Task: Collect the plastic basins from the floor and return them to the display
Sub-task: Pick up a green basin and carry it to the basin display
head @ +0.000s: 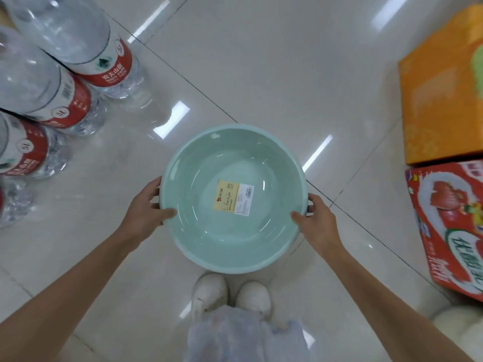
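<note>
A round pale green plastic basin is in the middle of the view, open side up, with a yellow and white label stuck on its bottom. My left hand grips its left rim, thumb inside the bowl. My right hand grips the right rim the same way. The basin is just in front of my white shoes; whether it rests on the tiled floor or is held above it I cannot tell. No display is in view.
Several large 5 L water bottles with red labels stand at the left. An orange carton and a red carton stand at the right. Glossy white floor tiles stretch ahead.
</note>
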